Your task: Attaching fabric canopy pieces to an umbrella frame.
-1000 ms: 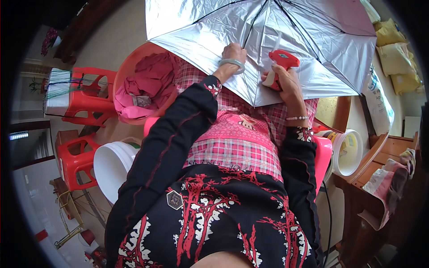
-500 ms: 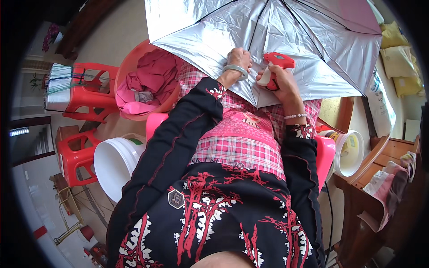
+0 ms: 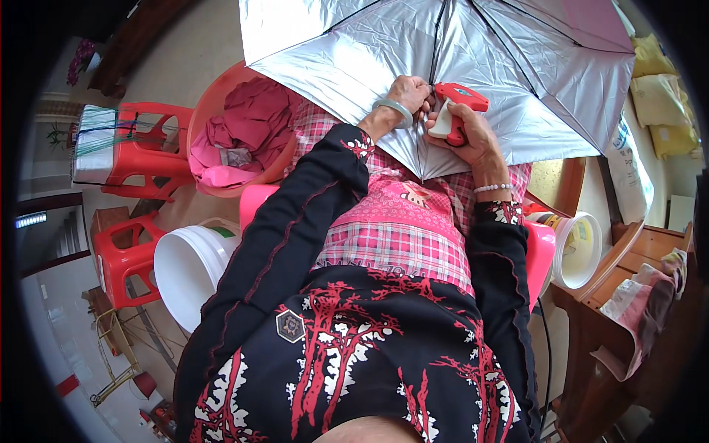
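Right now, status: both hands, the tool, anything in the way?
Left hand pinching silver umbrella fabric by a rib. Right hand gripping red tagging gun, tip at the fabric. Nothing between hands and canopy.

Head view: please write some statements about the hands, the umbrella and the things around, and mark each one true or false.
1. The right hand holds a red and white tagging gun. True.
2. The left hand rests on the silver umbrella cloth. True.
3. The pink basin is empty. False: pink cloth lies in it.
4. The white bucket stands on the red stool. False: it stands beside the stool, lower down.
5. The left wrist wears a pale bangle. True.
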A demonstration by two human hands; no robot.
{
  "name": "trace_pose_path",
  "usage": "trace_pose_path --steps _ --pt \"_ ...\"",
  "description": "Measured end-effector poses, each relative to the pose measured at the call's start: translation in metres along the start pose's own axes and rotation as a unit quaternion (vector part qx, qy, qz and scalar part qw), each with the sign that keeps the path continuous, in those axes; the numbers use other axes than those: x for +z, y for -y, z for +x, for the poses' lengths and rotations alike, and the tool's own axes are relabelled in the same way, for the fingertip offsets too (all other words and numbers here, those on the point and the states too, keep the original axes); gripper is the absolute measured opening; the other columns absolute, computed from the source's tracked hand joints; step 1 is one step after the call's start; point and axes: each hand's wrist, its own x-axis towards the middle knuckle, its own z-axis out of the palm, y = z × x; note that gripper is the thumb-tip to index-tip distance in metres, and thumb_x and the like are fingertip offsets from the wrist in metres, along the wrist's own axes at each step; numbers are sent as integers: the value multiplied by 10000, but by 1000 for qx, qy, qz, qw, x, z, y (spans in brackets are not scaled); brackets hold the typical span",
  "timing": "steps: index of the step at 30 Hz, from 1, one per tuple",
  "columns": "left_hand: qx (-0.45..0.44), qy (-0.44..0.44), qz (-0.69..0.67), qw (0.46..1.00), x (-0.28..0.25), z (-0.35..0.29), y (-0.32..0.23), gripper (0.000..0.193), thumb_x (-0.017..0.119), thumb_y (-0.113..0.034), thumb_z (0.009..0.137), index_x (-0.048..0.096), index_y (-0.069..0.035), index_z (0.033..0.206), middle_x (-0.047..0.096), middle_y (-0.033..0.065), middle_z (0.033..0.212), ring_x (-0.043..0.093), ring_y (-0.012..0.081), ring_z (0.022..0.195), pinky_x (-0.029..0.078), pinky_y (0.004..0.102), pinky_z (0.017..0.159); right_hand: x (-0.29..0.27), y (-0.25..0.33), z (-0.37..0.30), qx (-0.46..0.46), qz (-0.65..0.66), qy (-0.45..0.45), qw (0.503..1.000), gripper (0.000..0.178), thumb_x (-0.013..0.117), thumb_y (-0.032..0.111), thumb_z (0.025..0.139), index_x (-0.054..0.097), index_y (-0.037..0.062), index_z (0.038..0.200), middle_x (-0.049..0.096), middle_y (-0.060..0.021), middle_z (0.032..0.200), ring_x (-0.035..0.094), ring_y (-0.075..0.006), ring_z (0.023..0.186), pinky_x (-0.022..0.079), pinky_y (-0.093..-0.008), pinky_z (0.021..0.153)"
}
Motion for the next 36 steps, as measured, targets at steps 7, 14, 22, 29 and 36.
trace_pose_path --steps 7,14,22,29,36 --pt "30 15 -1 999 3 -2 1 189 455 -94 850 585 38 818 584 97 604 518 156 398 430 277 372 -16 0 19 -30 -75 34 996 261 475 155 822 484 -44 991 595 -147 790 612 -249 666 530 -366 600" --pt "-12 -26 -35 999 8 0 4 184 450 -81 837 586 39 814 584 94 593 553 159 436 451 276 390 0 -6 18 -58 -78 -20 995 218 482 127 808 500 -36 951 590 -116 736 596 -217 600 496 -314 525" --pt "10 24 366 930 -51 26 -30 177 516 -103 724 635 8 794 618 163 652 624 242 561 507 366 522 27 55 -54 -197 -330 -120 915 270 484 161 827 486 -47 999 587 -135 785 602 -200 671 497 -302 547" --pt "161 -174 725 646 -146 38 -92 324 520 -241 767 624 44 880 608 229 926 608 331 864 496 372 732 26 72 -64 -245 -408 -157 866 295 482 177 835 474 -55 1017 579 -134 773 596 -196 661 496 -295 555" --pt "109 -17 592 798 -38 4 -63 392 554 -334 783 625 49 831 615 230 851 615 326 796 479 393 757 16 36 -31 -187 -305 -137 924 296 502 164 820 466 -61 1010 577 -148 772 597 -208 634 508 -309 549"
